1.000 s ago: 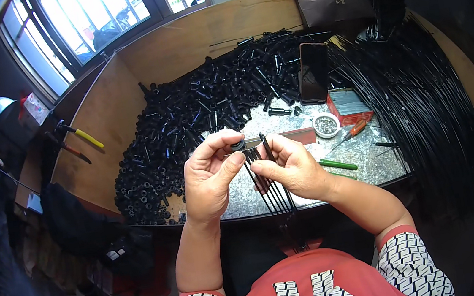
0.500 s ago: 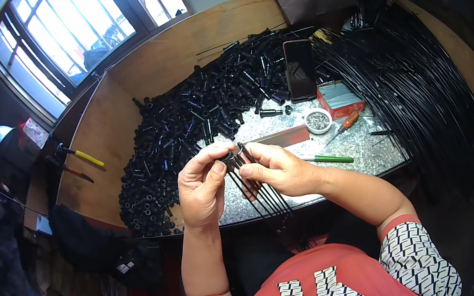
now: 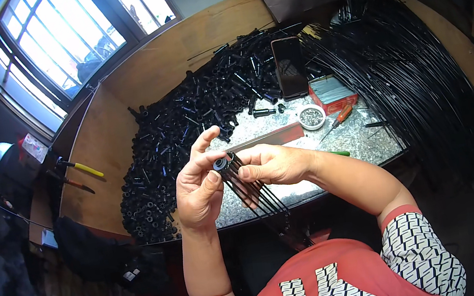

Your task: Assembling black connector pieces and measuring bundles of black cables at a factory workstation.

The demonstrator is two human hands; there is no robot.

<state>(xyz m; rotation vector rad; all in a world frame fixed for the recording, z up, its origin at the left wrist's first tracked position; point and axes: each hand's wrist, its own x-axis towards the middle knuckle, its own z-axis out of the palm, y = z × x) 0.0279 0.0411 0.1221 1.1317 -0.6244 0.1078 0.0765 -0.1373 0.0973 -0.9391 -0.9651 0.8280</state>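
Note:
A black round hub with a hole in its top is pinched by my left hand, between the thumb and a finger, with the index finger lifted off. Several thin black rods, which look like umbrella ribs, fan down from the hub toward my lap. My right hand grips the rods just beside the hub, thumb on top. Its other fingers go behind them and are partly hidden. How the rods join the hub is too small to make out.
Black tubular parts heap up on the table's left. Around the middle are a phone, a white cup of small metal pieces, a red box of thin rods and an orange-handled screwdriver. Long black rods cover the right.
My left index finger has lifted and the hub has come into view, its holed top facing up. My right hand keeps its grip on the rods. The whole view has shifted slightly.

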